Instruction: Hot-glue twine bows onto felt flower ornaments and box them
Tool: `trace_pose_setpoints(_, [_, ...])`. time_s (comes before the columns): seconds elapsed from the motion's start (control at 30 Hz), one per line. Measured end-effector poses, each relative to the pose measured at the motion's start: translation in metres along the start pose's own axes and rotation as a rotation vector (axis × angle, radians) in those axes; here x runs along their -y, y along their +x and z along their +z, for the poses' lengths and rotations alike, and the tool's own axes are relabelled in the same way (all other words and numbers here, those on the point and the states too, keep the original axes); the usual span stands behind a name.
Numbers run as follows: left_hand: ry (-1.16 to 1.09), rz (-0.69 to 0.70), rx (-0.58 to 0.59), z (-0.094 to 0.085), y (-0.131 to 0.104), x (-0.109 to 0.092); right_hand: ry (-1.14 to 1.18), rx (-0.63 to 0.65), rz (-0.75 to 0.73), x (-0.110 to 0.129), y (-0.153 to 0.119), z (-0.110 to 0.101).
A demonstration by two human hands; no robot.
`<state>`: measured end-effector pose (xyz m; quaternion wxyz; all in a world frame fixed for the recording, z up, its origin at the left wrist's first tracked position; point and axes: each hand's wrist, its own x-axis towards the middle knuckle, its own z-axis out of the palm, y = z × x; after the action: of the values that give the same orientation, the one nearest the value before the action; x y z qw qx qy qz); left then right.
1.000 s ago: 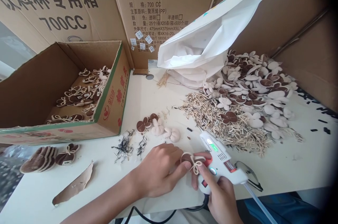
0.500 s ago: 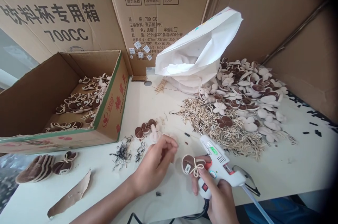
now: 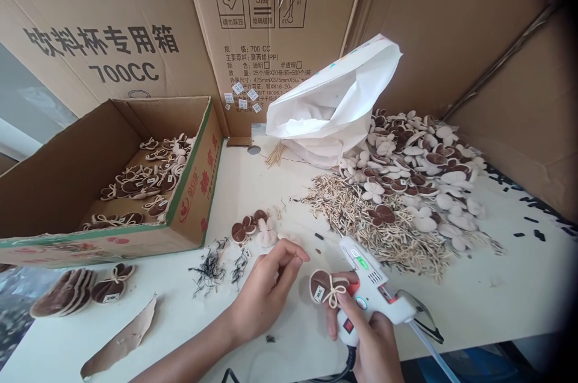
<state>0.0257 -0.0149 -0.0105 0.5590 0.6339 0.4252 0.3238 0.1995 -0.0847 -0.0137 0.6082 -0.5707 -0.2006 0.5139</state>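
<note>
A white hot glue gun [image 3: 368, 280] is in my right hand [image 3: 374, 335], its nozzle pointing away toward the pile of cords. The same hand also pinches a small brown plush piece [image 3: 320, 286] with a cream cord bow and a white label between thumb and fingers. My left hand [image 3: 266, 292] hovers over the table to the left of it, thumb and forefinger pressed together. Whatever is between those fingertips is too small to make out. Just beyond the left hand lie brown plush pieces [image 3: 244, 229], a pale plush piece [image 3: 266, 232] and tangled black threads [image 3: 210, 265].
A cardboard box [image 3: 189, 196] with several bowed pieces stands at left. Stacked brown pieces [image 3: 63, 294] and torn cardboard [image 3: 121, 338] lie before it. At right are heaps of cream cords [image 3: 352, 208] and plush pieces [image 3: 419, 160], a white bag [image 3: 334, 112] and glasses [image 3: 427, 320].
The view has tilted up a little, so the background sits lower. My left hand has shifted slightly right, toward the bowed piece. My right hand keeps its hold on the glue gun and piece.
</note>
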Motion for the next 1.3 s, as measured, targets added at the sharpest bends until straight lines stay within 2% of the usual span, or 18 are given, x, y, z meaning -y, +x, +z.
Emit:
trace_pose_setpoints(0.13, [-0.018, 0.084, -0.142, 0.001, 0.001, 0.001, 0.007, -0.001, -0.003, -0.001, -0.001, -0.001])
trace_pose_setpoints(0.2, [-0.017, 0.119, -0.148, -0.001, 0.002, 0.000, 0.011, -0.004, -0.003, -0.001, -0.001, -0.002])
trace_pose_setpoints(0.27, [-0.012, 0.110, -0.120, -0.002, 0.003, 0.000, 0.003, -0.013, -0.004, -0.001, -0.001, -0.002])
trace_pose_setpoints(0.47, [0.104, -0.048, -0.047, 0.000, 0.002, 0.000, 0.024, -0.046, -0.003, 0.000, 0.000, 0.000])
trace_pose_setpoints(0.63, [0.016, 0.025, -0.019, 0.000, 0.001, -0.006, 0.038, -0.006, -0.018, 0.002, -0.001, 0.003])
trace_pose_setpoints(0.7, [0.010, 0.035, 0.063, 0.001, 0.000, -0.009, 0.023, 0.002, 0.004, -0.001, -0.001, 0.000])
trace_pose_setpoints(0.8, [0.091, 0.041, 0.210, 0.002, -0.002, -0.011, -0.047, -0.040, 0.062, -0.008, 0.000, -0.007])
trace_pose_setpoints(0.87, [0.161, 0.050, 0.239, 0.004, -0.002, -0.011, -0.084, -0.055, 0.076, -0.012, 0.001, -0.010])
trace_pose_setpoints(0.97, [0.210, 0.073, 0.259, 0.003, -0.001, -0.011, -0.092, 0.000, 0.028, -0.015, 0.001, -0.012])
trace_pose_setpoints(1.07, [0.165, 0.063, 0.269, 0.002, -0.001, -0.010, -0.090, 0.011, 0.016, -0.014, 0.001, -0.011])
trace_pose_setpoints(1.2, [-0.020, -0.005, 0.304, 0.000, -0.001, -0.010, -0.036, -0.084, 0.067, -0.013, 0.001, -0.011])
trace_pose_setpoints(1.3, [-0.130, -0.013, 0.333, -0.001, 0.000, -0.011, 0.023, -0.108, 0.043, -0.010, 0.003, -0.010])
